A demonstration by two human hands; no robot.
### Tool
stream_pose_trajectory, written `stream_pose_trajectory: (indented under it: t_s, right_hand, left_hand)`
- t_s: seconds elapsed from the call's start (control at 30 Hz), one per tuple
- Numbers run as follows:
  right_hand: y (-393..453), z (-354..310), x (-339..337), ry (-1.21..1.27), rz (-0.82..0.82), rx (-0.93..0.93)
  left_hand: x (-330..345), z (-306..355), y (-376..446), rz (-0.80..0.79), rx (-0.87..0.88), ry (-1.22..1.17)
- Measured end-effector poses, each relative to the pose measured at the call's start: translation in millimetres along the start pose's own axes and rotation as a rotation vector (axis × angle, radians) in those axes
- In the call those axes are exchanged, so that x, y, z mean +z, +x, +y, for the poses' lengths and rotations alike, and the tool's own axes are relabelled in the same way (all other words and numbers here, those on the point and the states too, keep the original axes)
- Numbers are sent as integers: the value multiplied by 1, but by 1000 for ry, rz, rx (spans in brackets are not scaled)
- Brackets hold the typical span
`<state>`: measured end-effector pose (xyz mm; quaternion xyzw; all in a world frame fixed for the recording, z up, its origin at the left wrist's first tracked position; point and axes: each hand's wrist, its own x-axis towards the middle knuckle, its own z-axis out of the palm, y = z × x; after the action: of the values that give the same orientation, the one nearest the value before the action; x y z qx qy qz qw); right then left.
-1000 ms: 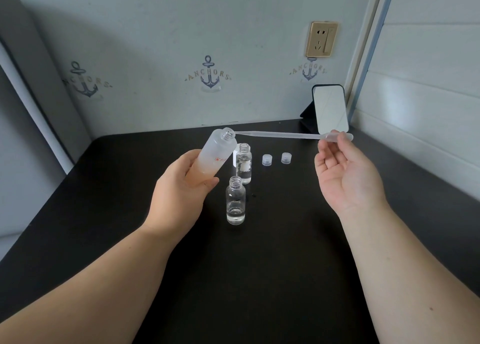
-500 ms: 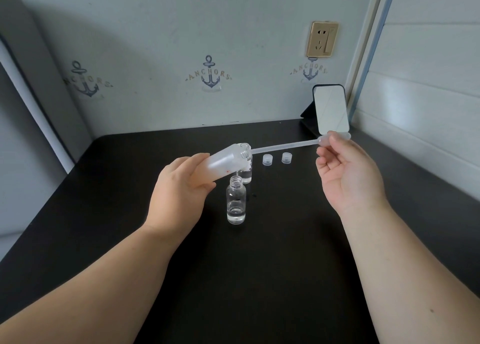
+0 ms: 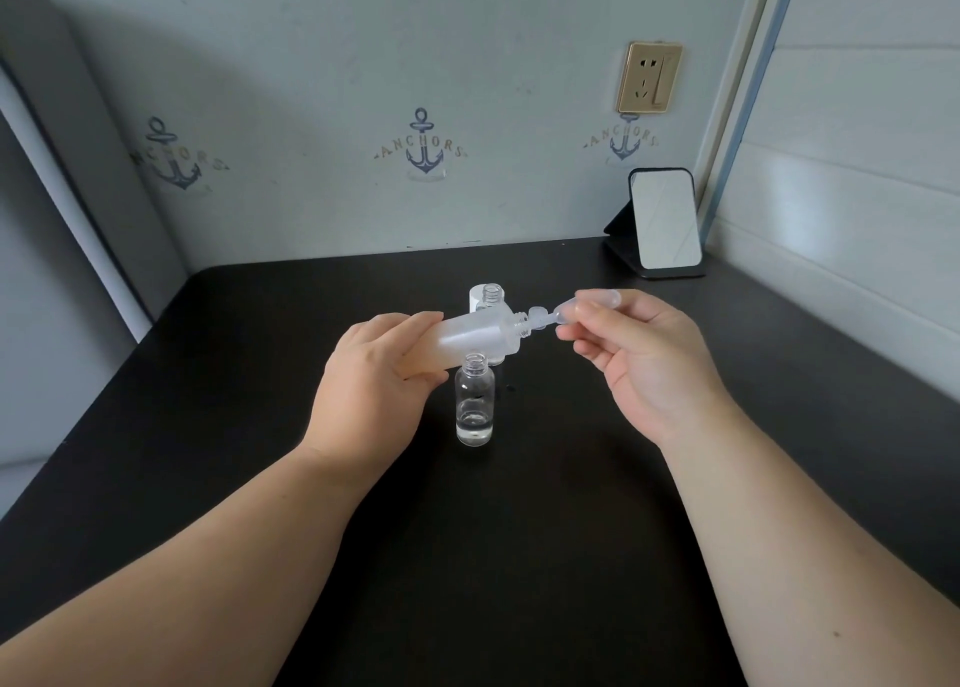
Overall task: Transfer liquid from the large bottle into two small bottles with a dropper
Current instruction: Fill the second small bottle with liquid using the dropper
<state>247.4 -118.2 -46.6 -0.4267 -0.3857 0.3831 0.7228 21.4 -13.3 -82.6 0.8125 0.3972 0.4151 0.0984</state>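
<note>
The left hand [image 3: 371,374] grips the tilted frosted bottle [image 3: 470,335]; the right hand [image 3: 636,354] pinches the dropper [image 3: 566,312] by its soft bulb, probably light and easily squeezed.

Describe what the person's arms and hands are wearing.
Nothing is worn: the left hand and right hand are bare, with no gloves, rings, watch or bracelets. Both forearms are bare too; no sleeve shows anywhere in the frame.
</note>
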Motion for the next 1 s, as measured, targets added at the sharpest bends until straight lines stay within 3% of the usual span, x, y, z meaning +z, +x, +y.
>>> stream_pose_trajectory:
  t_s: [0.43,1.0]
  right_hand:
    - [0,4,2,-24,-81,31]
    - [7,-3,-14,292,90,79]
  left_hand:
    - [-2,3,-1,-7,7,3]
    - [-5,4,0,21,-35,-10]
